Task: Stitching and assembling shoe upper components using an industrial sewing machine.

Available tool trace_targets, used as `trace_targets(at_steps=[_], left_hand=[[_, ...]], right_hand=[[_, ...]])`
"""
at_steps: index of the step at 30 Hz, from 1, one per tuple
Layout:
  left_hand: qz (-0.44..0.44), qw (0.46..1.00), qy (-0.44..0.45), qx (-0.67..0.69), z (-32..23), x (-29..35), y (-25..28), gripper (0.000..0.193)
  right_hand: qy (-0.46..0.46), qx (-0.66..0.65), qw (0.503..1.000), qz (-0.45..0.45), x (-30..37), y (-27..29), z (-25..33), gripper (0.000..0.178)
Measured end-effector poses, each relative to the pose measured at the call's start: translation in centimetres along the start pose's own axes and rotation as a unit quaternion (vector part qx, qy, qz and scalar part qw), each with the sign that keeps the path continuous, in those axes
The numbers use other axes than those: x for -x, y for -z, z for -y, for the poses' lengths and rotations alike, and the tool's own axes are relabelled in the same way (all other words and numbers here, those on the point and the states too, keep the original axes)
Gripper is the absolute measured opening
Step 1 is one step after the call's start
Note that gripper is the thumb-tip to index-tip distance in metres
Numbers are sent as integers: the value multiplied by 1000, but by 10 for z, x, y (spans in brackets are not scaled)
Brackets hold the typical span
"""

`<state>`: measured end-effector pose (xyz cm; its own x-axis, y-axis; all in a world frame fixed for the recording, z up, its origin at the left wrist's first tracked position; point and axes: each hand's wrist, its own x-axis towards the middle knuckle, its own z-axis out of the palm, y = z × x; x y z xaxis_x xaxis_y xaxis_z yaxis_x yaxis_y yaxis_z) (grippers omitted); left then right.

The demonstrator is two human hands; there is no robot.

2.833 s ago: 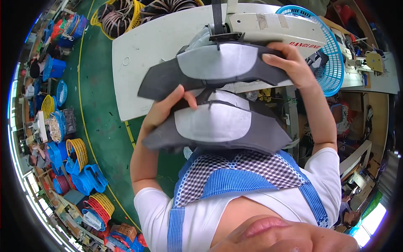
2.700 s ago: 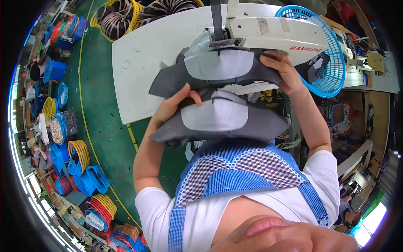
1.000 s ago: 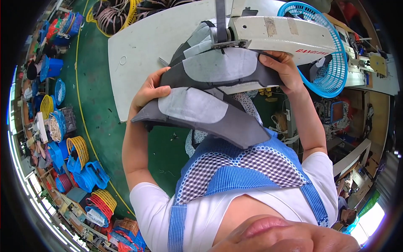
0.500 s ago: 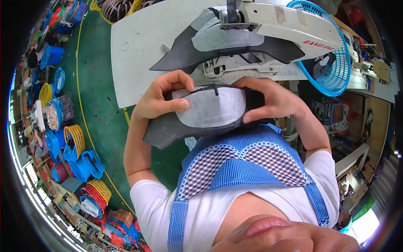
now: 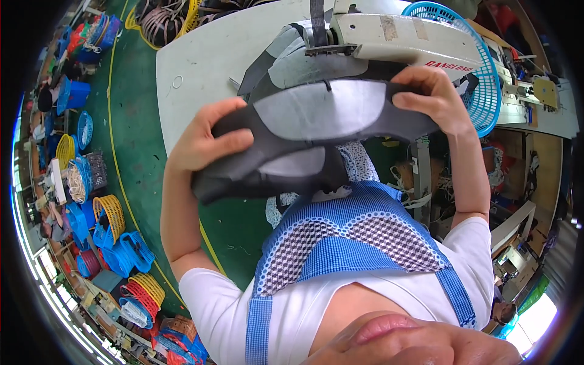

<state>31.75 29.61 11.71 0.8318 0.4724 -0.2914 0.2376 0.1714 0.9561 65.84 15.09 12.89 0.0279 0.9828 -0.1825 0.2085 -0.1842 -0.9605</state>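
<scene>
Both hands hold up a black fabric piece (image 5: 316, 128) with rounded silver-grey patches, spread out in front of the apron. My left hand (image 5: 210, 137) closes on its left end, thumb on the near face and fingers over the upper edge. At the other end my right hand (image 5: 435, 100) pinches the black material between thumb and fingers. A short dark tab stands at the middle of the upper edge. Below hangs a second fold with a smaller grey patch. Behind, a similar black and grey piece (image 5: 319, 68) lies under the sewing machine's head (image 5: 401, 39).
The white worktable (image 5: 188, 82) carries a small pale ring (image 5: 177, 81). A blue plastic basket (image 5: 490, 103) stands right of the machine. On the left, blue bins and yellow baskets (image 5: 108, 213) line the green floor (image 5: 137, 146). A yellow basket of dark bundles (image 5: 164, 21) sits at the far left.
My hands have moved apart and raised the fabric piece away from the apron toward the machine. It is now stretched wider, and its lower fold shows. My right hand has gone up and right.
</scene>
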Motion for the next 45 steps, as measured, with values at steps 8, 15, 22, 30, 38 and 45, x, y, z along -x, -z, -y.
trace_targets(at_steps=[8,15,22,30,38,45], left_hand=[[-29,984,40,172,53,-55,22,30],[-65,969,-112,209,62,-20,11,74],[75,997,-30,-13,36,-12,-21,50],[144,983,-62,-99,16,-4,-26,54],[-21,991,17,133,20,-12,12,43],[-40,968,34,247,63,-36,8,42]], right_hand=[[-48,-281,939,-191,-28,-24,-77,23],[-90,-378,898,-207,-13,-25,-77,34],[71,49,990,115,16,-60,-41,55],[50,17,999,-8,40,-16,7,17],[14,-139,975,-176,-4,-11,-38,21],[-49,-345,924,-160,-25,-23,-77,27]])
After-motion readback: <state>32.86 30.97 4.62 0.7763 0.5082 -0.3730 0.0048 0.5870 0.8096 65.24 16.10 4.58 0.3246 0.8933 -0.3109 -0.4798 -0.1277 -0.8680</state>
